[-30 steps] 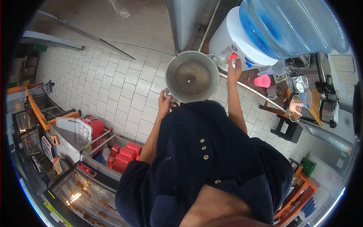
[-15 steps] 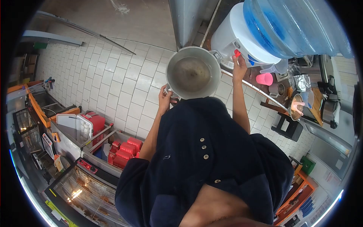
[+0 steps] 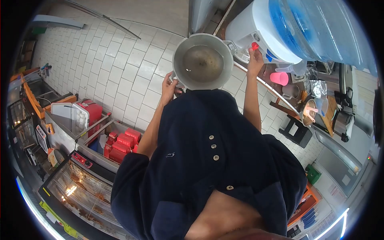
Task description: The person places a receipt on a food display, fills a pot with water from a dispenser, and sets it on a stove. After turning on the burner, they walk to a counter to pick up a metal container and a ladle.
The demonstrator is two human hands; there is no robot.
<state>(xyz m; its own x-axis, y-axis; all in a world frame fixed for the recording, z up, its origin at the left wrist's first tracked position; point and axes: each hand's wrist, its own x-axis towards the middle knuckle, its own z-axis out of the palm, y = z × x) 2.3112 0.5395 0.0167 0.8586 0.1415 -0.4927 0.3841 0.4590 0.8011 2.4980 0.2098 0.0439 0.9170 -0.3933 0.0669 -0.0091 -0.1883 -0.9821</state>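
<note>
A large grey metal pot (image 3: 203,85) is held out in front of my body, with shallow water (image 3: 202,66) in its bottom. My left hand (image 3: 171,89) is closed around the pot's left loop handle. The other handle (image 3: 230,46) juts out beside the white water dispenser (image 3: 242,36). With thumb and fingers my right hand (image 3: 255,63) pinches the dispenser's red tap lever (image 3: 255,45). A blue tap (image 3: 269,55) sits just right of that hand. On top of the dispenser stands a big clear water jug (image 3: 320,32). The tap's outlet is hidden.
Right of the dispenser, a counter carries a pink cup (image 3: 279,78), a metal mug (image 3: 291,91) and a metal bowl (image 3: 309,112). Under it is a black stool (image 3: 295,131). At left are red packages (image 3: 122,145) and a lit glass food display (image 3: 82,188).
The view has tilted, so the pot and my hands sit higher in frame. The water in the pot looks somewhat wider. Both hands keep their holds on handle and lever.
</note>
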